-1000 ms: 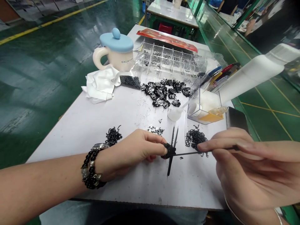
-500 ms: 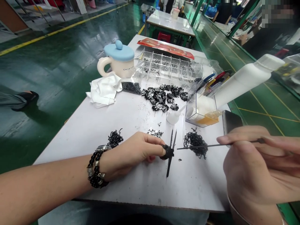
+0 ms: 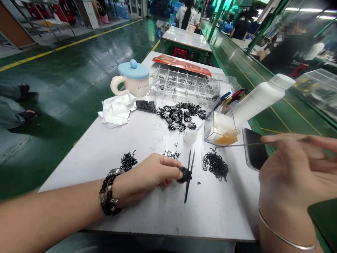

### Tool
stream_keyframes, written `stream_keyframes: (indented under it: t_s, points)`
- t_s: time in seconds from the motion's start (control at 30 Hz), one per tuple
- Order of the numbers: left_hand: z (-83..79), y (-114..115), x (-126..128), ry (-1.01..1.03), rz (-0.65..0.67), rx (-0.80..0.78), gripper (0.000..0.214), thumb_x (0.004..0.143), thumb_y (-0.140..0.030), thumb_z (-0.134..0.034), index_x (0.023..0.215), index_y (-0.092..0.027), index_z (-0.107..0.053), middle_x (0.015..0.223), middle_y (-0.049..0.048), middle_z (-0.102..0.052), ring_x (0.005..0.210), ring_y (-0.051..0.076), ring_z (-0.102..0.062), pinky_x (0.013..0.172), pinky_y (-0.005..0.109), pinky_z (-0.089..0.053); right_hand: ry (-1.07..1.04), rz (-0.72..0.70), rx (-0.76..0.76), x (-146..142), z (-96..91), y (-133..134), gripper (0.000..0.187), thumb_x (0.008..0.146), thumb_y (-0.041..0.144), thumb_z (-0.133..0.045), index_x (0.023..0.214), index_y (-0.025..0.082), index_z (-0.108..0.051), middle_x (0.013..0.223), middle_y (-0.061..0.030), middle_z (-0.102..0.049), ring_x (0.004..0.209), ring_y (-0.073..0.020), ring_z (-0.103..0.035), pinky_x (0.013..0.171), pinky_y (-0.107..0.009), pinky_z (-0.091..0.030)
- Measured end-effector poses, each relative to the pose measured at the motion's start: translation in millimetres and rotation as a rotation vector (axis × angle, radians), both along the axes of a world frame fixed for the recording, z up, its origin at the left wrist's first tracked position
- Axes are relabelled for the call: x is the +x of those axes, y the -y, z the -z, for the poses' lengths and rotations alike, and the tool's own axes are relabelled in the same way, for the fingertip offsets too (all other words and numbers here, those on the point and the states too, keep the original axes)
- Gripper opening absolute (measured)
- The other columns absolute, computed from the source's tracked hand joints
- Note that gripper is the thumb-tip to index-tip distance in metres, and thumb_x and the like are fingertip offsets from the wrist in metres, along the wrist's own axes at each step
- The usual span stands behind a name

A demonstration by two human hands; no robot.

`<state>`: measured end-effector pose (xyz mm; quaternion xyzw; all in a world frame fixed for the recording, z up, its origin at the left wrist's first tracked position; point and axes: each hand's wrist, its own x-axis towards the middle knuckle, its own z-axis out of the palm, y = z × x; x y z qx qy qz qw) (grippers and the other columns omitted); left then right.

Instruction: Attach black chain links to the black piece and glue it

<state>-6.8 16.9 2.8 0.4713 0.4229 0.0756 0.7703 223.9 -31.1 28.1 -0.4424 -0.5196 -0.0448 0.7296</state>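
Nearest us at lower centre, our left hand (image 3: 147,179), a black beaded bracelet (image 3: 109,196) on its wrist, holds a narrow grip on a small black spiked piece (image 3: 185,174), pinched at the fingertips over the middle of the white work surface (image 3: 210,218). At lower right, our right hand (image 3: 292,175), a thin silver bangle (image 3: 285,239) on its wrist, keeps a narrow grip on a slender dark rod (image 3: 252,143). What has just changed is the gap: the rod's tip has drawn back from the black piece and now points across the top of a clear acrylic box (image 3: 218,131), leaving the piece apart from it. Just beside the black piece lie a heap of fine black loops (image 3: 216,166), a smaller heap of the same loops (image 3: 128,161) and some silvery bits (image 3: 171,154). A black smartphone (image 3: 254,149) lies just right of the box. Farther up sit a small white squeeze bottle (image 3: 190,137), a pile of black-and-silver clips (image 3: 176,117), a white crumpled cloth (image 3: 117,110) and a clear compartment tray (image 3: 184,84). Beyond these stand a cream mug with a blue lid (image 3: 133,79) and a large white plastic bottle (image 3: 260,100), with a second white table (image 3: 186,38) on the green floor (image 3: 79,45) in the distance.
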Motion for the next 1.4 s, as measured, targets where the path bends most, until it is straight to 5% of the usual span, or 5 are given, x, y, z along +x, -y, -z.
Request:
stream_keyframes:
  t_s: [0.1,0.2,0.33,1.23,1.4]
  points:
    - [-1.4,0.6,-0.4,0.006,0.001,0.004,0.006,0.069,-0.019,-0.063,0.072,-0.015,-0.068,0.061,-0.0023,-0.056,0.057,0.009,-0.041,0.057,0.023,-0.032,0.029,-0.129,0.062,-18.4,6.8,-1.5,0.023,0.070,0.000,-0.067,0.084,0.015,-0.056,0.056,0.0060,-0.056,0.061,-0.0178,-0.065,0.056,-0.032,-0.056]
    - [-1.3,1.4,-0.6,0.017,0.005,0.009,0.007,0.069,-0.018,-0.063,0.073,-0.015,-0.068,0.064,-0.0016,-0.057,0.057,0.009,-0.041,0.056,0.023,-0.031,0.040,-0.311,-0.080,-31.6,14.4,1.9,0.025,0.072,-0.001,-0.064,0.088,0.017,-0.056,0.058,0.0063,-0.060,0.061,-0.0183,-0.067,0.056,-0.033,-0.057]
    - [0.7,2.3,-0.3,0.024,-0.012,0.008,0.009,0.069,-0.017,-0.064,0.076,-0.015,-0.069,0.057,-0.0038,-0.051,0.055,0.009,-0.038,0.055,0.023,-0.030,0.024,-0.377,-0.177,-39.0,19.1,8.2,0.025,0.073,-0.003,-0.061,0.087,0.017,-0.055,0.065,0.0037,-0.063,0.064,-0.0181,-0.068,0.061,-0.035,-0.058]
    - [-5.9,1.0,1.1,0.008,0.016,0.002,0.010,0.069,-0.018,-0.063,0.075,-0.013,-0.069,0.065,-0.0007,-0.055,0.058,0.009,-0.039,0.057,0.023,-0.031,0.010,-0.370,-0.170,-41.2,17.4,8.8,0.027,0.072,-0.005,-0.060,0.088,0.017,-0.056,0.067,0.0030,-0.064,0.065,-0.0192,-0.068,0.060,-0.036,-0.057]
    - [-4.6,0.9,1.4,-0.001,-0.018,-0.010,0.011,0.068,-0.018,-0.065,0.078,-0.014,-0.069,0.057,-0.0037,-0.051,0.055,0.009,-0.039,0.056,0.023,-0.031,0.015,-0.229,0.008,-28.9,11.6,0.4,0.027,0.070,-0.005,-0.062,0.087,0.015,-0.057,0.058,0.0051,-0.057,0.062,-0.0207,-0.067,0.058,-0.037,-0.056]
